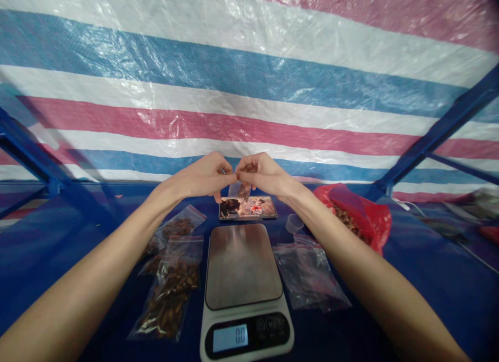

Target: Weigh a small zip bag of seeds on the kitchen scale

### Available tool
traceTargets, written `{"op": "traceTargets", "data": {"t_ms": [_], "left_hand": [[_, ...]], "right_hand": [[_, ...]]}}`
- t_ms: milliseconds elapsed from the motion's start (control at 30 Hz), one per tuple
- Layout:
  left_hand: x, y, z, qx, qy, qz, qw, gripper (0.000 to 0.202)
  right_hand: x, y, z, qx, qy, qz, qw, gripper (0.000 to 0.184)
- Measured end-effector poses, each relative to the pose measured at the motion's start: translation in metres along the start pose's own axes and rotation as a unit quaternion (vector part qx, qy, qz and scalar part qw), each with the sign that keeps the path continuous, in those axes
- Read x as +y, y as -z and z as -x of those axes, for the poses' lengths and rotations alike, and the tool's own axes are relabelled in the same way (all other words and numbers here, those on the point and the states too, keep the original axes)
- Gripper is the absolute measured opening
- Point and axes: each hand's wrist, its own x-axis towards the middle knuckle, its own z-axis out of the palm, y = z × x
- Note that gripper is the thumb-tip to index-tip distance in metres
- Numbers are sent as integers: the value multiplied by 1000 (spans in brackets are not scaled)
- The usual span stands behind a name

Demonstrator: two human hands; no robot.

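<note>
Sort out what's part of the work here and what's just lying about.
Part of the work:
left hand and right hand, pinching a small clear plastic bag
digital kitchen scale, reading 0.0
zip bags of brown pieces
empty zip bag
red plastic bag
small clear cup

Just lying about:
smartphone
striped tarp
blue metal frame

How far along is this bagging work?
Done: two zip bags left of the scale hold brown pieces. In hand: the left hand and right hand meet, pinching something too small to tell. Left: the clear bags on the right look empty, the red bag holds brown pieces, and the scale reads 0.0.
</note>
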Motion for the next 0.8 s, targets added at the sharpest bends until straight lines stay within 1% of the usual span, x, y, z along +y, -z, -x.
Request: {"op": "traceTargets", "data": {"t_ms": [100,133,233,300,333,400,433,500,533,567,600,633,667,733,767,800], "left_hand": [[2,2,2,4,13,-9,1000,33],[2,3,2,15,20,-16,1000,33],[-1,6,2,65,66,-25,995,31],[-4,6,0,88,90,-21,992,33],[-5,5,0,92,90,-22,991,35],[-8,5,-2,110,65,-40,991,38],[-8,5,-2,125,48,-52,990,38],[-8,7,-2,157,26,-61,985,35],[-8,8,-1,168,25,-51,984,33],[-7,10,-1,173,28,-29,984,30],[-5,11,0,173,34,2,984,28],[-3,12,1,172,38,39,984,27],[0,11,1,172,39,73,982,27],[5,9,2,179,38,121,976,26],[9,7,3,183,37,136,973,26],[13,5,3,186,33,146,971,25]], "right_hand": [[0,-4,-2,28,-5,23,999,5],[0,-4,-2,41,-1,39,998,6],[0,-3,-3,89,0,104,991,17],[1,-3,-3,120,2,152,981,24],[2,-4,-3,139,12,172,975,25],[5,-7,-4,189,50,194,961,24],[6,-8,-5,213,71,184,957,25],[8,-9,-6,252,91,114,957,30],[8,-9,-7,267,83,61,958,30],[7,-7,-7,280,60,2,958,29],[6,-6,-7,286,23,-59,956,28],[5,-4,-7,279,-27,-120,952,28],[4,-3,-7,252,-83,-179,947,30],[-1,-2,-5,145,-184,-281,931,36],[-3,-4,-5,90,-216,-317,919,40],[-7,-6,-4,52,-232,-341,909,42]]}}
